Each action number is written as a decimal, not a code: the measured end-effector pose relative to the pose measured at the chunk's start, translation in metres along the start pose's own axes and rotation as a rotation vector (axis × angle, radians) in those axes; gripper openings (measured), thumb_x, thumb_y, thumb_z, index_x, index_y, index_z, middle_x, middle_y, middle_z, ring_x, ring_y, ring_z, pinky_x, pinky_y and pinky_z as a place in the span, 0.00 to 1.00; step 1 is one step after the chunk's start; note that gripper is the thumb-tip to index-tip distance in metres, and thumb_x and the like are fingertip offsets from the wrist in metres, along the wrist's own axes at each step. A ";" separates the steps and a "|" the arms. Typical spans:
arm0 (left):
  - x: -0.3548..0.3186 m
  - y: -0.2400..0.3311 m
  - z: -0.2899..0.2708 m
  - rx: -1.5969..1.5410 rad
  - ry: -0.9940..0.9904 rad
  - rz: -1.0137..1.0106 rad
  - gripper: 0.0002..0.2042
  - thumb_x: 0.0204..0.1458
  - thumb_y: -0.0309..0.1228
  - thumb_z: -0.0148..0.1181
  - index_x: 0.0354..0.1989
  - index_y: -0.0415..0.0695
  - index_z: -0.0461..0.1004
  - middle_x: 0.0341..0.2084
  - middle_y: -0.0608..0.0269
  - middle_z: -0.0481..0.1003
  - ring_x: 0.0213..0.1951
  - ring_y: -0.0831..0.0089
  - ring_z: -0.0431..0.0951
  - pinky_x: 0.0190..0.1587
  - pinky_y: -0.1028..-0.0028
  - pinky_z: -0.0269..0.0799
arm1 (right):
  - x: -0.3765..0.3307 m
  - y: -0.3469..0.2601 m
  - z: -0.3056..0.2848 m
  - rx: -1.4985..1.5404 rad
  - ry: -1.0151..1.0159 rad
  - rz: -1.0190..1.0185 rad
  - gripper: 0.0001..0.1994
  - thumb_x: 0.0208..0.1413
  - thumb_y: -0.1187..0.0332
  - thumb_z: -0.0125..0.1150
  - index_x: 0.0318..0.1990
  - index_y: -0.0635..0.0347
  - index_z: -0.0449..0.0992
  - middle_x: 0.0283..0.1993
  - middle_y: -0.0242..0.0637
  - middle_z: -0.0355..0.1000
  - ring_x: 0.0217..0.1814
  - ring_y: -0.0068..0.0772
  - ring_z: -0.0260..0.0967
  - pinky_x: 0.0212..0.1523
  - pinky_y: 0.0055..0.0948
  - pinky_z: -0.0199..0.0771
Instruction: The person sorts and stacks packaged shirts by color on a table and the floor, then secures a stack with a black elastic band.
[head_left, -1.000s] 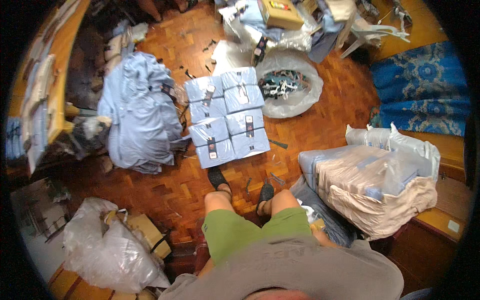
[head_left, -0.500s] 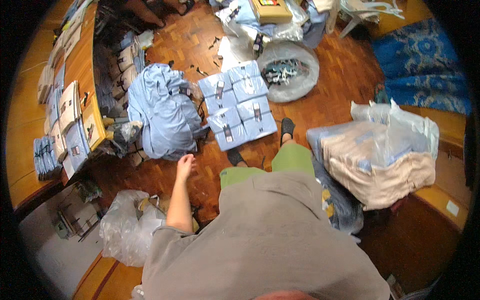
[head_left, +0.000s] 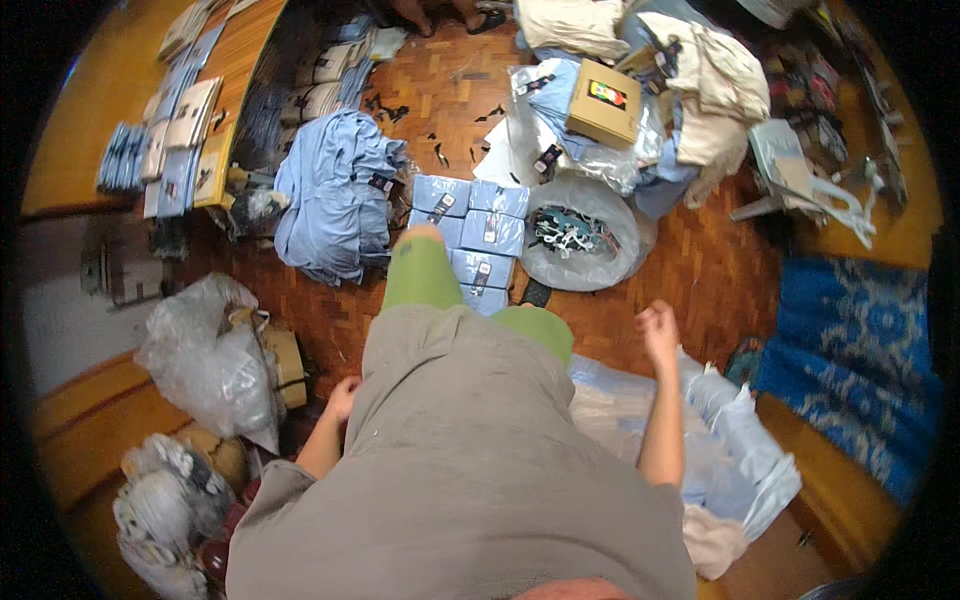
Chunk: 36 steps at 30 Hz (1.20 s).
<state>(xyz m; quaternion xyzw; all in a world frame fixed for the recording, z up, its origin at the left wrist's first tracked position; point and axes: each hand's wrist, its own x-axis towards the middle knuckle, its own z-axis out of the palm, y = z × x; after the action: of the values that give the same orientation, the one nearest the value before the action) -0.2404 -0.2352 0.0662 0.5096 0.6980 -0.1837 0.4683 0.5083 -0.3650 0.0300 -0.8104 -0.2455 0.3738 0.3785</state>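
My left hand point(head_left: 343, 397) hangs beside my grey shirt, partly hidden by it, its visible fingers loosely bent and no object in them. Out over the floor on the other side is my right hand point(head_left: 657, 335), fingers loosely curled and apart, holding nothing I can see. Beneath my right arm lies a plastic-covered bundle of beige cloth point(head_left: 605, 395). Ahead of my legs are stacks of folded blue shirts point(head_left: 493, 232) in clear wrapping with dark tags. A heap of loose blue shirts point(head_left: 335, 200) sits to their left. My raised knee hides part of the stacks.
A round clear-plastic bag of hangers point(head_left: 575, 232) stands ahead, near a cardboard box point(head_left: 604, 104) on piled garments. A wooden table point(head_left: 235, 60) with folded shirts is far left; plastic bags point(head_left: 215, 345) lie near left. A white chair point(head_left: 790, 170) and blue patterned cloth point(head_left: 850, 350) are right.
The view has turned and shifted, with the stacks now closer to my legs. My right hand has come into view, my left hand has dropped back beside my shirt, and one knee is raised.
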 end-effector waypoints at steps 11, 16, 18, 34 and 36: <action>-0.002 0.057 0.075 -0.343 0.129 0.147 0.24 0.65 0.49 0.54 0.44 0.36 0.81 0.34 0.50 0.82 0.32 0.62 0.80 0.37 0.63 0.75 | 0.198 -0.278 0.020 -0.312 0.061 -0.445 0.18 0.63 0.59 0.65 0.54 0.62 0.78 0.56 0.45 0.73 0.57 0.41 0.73 0.56 0.37 0.75; 0.088 0.153 0.039 -0.277 0.097 -0.043 0.17 0.60 0.39 0.61 0.47 0.38 0.81 0.34 0.54 0.83 0.34 0.68 0.82 0.39 0.68 0.77 | 0.159 -0.230 0.198 -0.250 -0.548 -0.281 0.22 0.59 0.56 0.69 0.54 0.63 0.78 0.51 0.44 0.78 0.52 0.36 0.75 0.54 0.34 0.74; 0.148 0.225 -0.047 -0.563 0.263 -0.036 0.18 0.59 0.39 0.63 0.51 0.39 0.79 0.38 0.56 0.84 0.40 0.66 0.83 0.46 0.65 0.78 | 0.193 -0.228 0.266 -0.123 -0.608 -0.356 0.20 0.59 0.58 0.68 0.51 0.63 0.79 0.48 0.43 0.79 0.48 0.35 0.75 0.51 0.35 0.75; 0.419 0.428 -0.426 -0.758 0.189 0.358 0.15 0.63 0.38 0.62 0.49 0.39 0.79 0.38 0.58 0.83 0.41 0.70 0.82 0.45 0.68 0.78 | 0.523 -0.550 0.522 -0.453 -0.640 -0.483 0.17 0.61 0.60 0.67 0.48 0.66 0.80 0.38 0.43 0.82 0.40 0.31 0.80 0.45 0.31 0.78; 0.453 0.427 -0.439 -0.693 0.354 0.555 0.14 0.65 0.34 0.60 0.52 0.37 0.77 0.38 0.61 0.83 0.35 0.76 0.81 0.40 0.72 0.78 | 0.568 -0.555 0.558 -0.524 -0.679 -0.575 0.14 0.61 0.63 0.67 0.43 0.67 0.80 0.36 0.44 0.81 0.38 0.31 0.79 0.43 0.32 0.78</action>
<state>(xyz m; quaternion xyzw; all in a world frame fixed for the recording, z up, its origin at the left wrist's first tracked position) -0.0869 0.5080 -0.0038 0.5141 0.6246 0.2817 0.5160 0.3435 0.5912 -0.0083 -0.6105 -0.6529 0.4227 0.1491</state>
